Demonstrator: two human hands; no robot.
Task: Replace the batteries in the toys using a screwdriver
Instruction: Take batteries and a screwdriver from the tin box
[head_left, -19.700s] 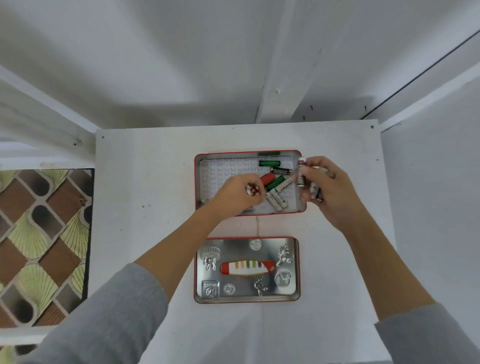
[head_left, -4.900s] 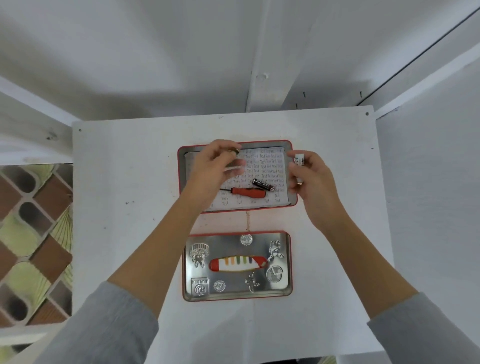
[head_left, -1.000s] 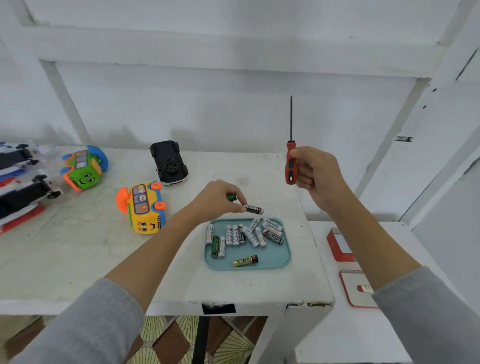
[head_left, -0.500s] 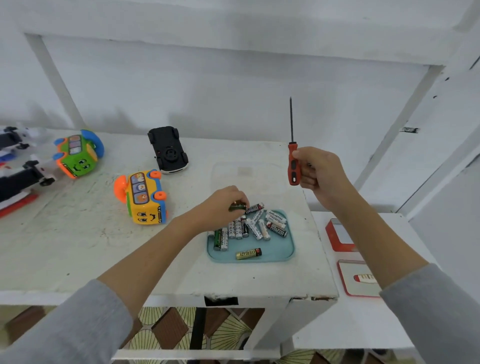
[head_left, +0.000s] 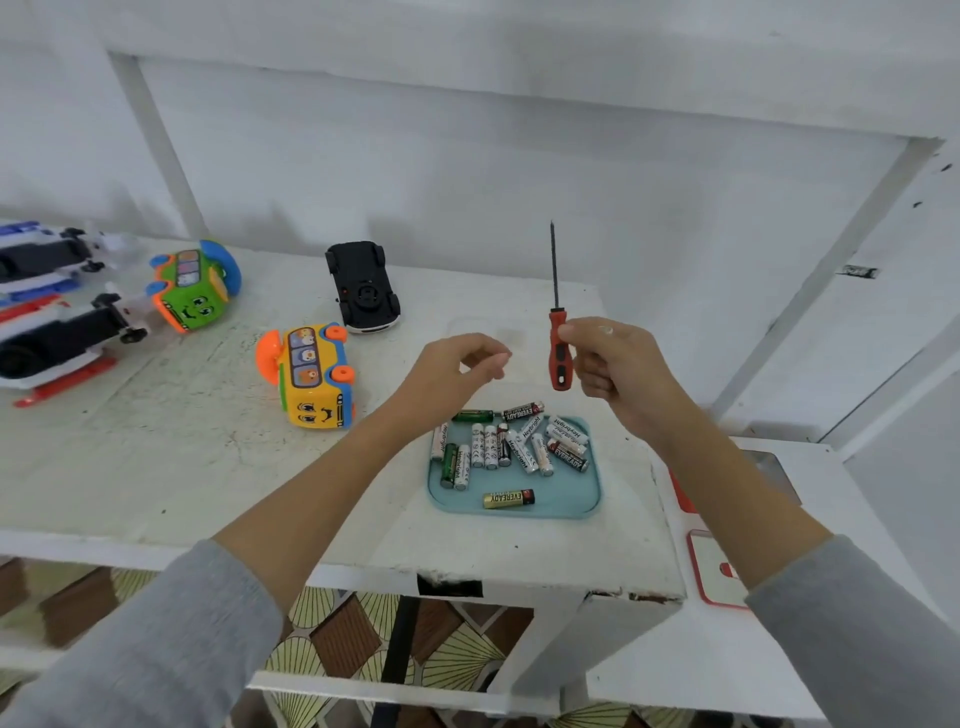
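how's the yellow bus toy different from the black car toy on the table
The yellow bus toy is bright and multicoloured with a cartoon face; the black car toy is dark. The bus rests on its side, the car belly-up, wheels and underside showing. The bus lies nearer, the car farther back. Both sit untouched.

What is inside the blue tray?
The blue tray holds loose batteries, mostly white ones, some black and green, and a gold one lying apart near the front. Two at the back stick out over the rim. Nothing covers them.
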